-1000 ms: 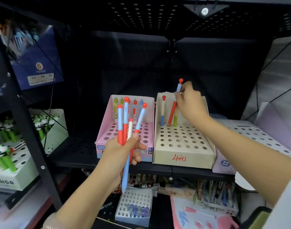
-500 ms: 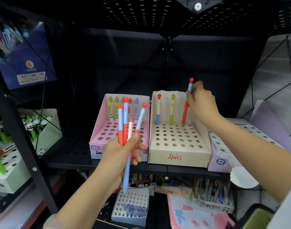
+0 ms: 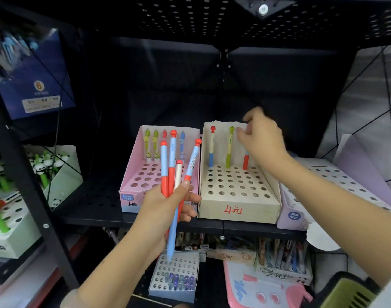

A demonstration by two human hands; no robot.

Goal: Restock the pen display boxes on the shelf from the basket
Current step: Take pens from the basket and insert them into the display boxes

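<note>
My left hand (image 3: 168, 205) grips a bunch of several red, blue and white pens (image 3: 171, 174) in front of the pink display box (image 3: 132, 174). That box has a few pens standing in its back row. To its right is the beige display box (image 3: 239, 210), with a blue pen (image 3: 211, 150), a green pen (image 3: 229, 150) and a red pen (image 3: 245, 162) upright in its back row. My right hand (image 3: 261, 138) is blurred, fingers apart, in front of the red pen's upper part. The green basket (image 3: 345, 294) shows at the bottom right corner.
A lilac perforated box (image 3: 336, 181) sits right of the beige one. Green panda pen boxes (image 3: 54, 172) fill the left rack behind a black post (image 3: 30, 187). Below the shelf edge (image 3: 145, 221) are a white box with purple pens (image 3: 174, 276) and other stationery.
The red pen has gone down into a back-row hole of the beige box, and my right hand's fingers have come apart over it. My left hand has stayed put.
</note>
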